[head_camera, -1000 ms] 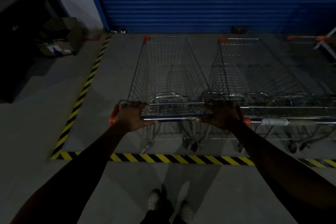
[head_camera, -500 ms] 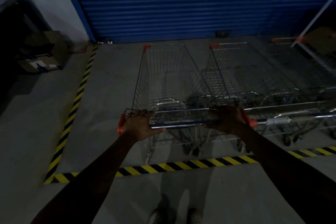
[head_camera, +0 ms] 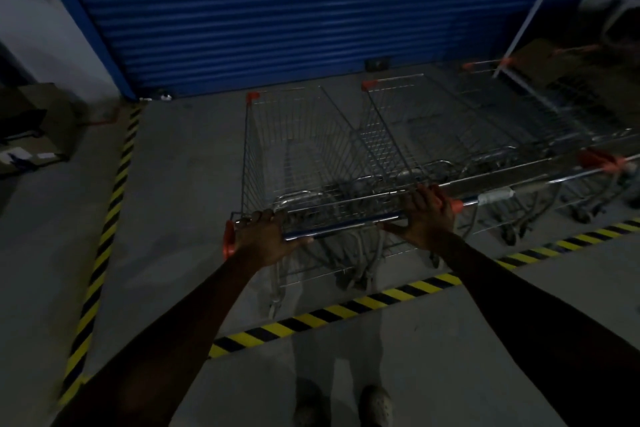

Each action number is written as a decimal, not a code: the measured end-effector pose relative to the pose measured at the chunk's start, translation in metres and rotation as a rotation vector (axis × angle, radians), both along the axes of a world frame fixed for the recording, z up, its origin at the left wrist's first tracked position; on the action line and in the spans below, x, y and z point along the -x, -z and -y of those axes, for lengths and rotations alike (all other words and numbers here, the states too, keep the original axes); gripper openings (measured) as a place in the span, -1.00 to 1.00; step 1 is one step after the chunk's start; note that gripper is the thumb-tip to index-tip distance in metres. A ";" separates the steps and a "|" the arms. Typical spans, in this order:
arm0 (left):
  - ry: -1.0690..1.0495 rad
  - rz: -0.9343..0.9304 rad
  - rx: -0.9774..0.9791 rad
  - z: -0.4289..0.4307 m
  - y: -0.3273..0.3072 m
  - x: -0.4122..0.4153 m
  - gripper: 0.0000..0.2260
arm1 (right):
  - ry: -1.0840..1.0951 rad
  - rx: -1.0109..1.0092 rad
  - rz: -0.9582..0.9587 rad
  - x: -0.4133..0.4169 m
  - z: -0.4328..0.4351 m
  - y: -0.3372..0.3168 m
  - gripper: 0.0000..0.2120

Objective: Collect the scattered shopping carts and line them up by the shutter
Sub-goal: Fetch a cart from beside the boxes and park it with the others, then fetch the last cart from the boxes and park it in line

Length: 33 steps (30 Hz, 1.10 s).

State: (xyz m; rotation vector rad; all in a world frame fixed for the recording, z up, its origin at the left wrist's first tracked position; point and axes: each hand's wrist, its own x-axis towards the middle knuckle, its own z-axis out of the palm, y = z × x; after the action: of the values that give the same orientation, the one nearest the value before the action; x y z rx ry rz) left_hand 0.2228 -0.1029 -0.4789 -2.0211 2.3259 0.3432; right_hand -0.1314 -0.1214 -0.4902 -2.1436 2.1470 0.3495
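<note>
A wire shopping cart [head_camera: 294, 149] with red corner caps stands in front of me, nose toward the blue roller shutter [head_camera: 277, 10]. My left hand [head_camera: 266, 239] grips the left end of its handle bar [head_camera: 346, 224], next to the red end cap. My right hand [head_camera: 426, 215] holds the right end, fingers over the bar and thumb beneath. A second cart [head_camera: 433, 121] stands right beside it, and a third cart [head_camera: 540, 114] stands further right, all parallel and facing the shutter.
Yellow-black hazard tape [head_camera: 311, 319] crosses the floor under the cart's rear wheels, and another strip [head_camera: 114, 191] runs along the left. Cardboard boxes [head_camera: 31, 128] sit at the left wall. A white metal frame [head_camera: 530, 17] leans at the far right. My shoes [head_camera: 374, 406] are below.
The view has swung and tilted, so the row of carts now slants up to the right. Both hands stay on the same handle, and the cart stays beside the second one.
</note>
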 end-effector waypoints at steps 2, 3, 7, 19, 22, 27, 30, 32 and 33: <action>0.001 -0.030 -0.016 0.001 0.001 -0.003 -0.09 | 0.040 -0.004 0.027 -0.001 -0.010 0.001 0.01; 0.014 -0.026 -0.024 0.000 0.000 -0.003 -0.05 | 0.052 -0.023 0.059 0.000 -0.015 0.001 -0.02; 0.071 -0.043 0.021 -0.005 -0.002 -0.003 -0.13 | 0.019 0.003 0.147 0.003 -0.039 -0.004 0.04; 0.255 -0.034 0.254 -0.018 0.026 -0.001 -0.40 | 0.075 -0.064 0.263 0.020 -0.114 0.006 -0.08; 0.222 -0.005 0.246 -0.020 0.026 0.001 -0.35 | 0.156 -0.056 0.357 0.035 -0.143 0.008 -0.06; 0.226 -0.072 0.274 -0.037 0.021 0.038 -0.42 | 0.250 0.114 0.501 0.070 -0.197 -0.001 0.00; 0.355 -0.159 0.303 -0.061 0.015 0.099 -0.47 | 0.311 0.271 0.595 0.097 -0.245 -0.017 0.15; 0.449 -0.281 0.313 -0.091 0.005 0.156 -0.51 | 0.356 0.340 0.673 0.118 -0.285 -0.023 0.11; 0.478 -0.364 0.303 -0.111 -0.003 0.186 -0.48 | 0.374 0.376 0.694 0.129 -0.306 -0.024 0.02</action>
State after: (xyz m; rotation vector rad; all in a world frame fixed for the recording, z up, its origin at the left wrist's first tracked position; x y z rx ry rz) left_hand 0.0365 0.0086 -0.4757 -1.5115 3.1511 0.3732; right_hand -0.2606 0.1848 -0.4661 -1.5768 2.1878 -0.7616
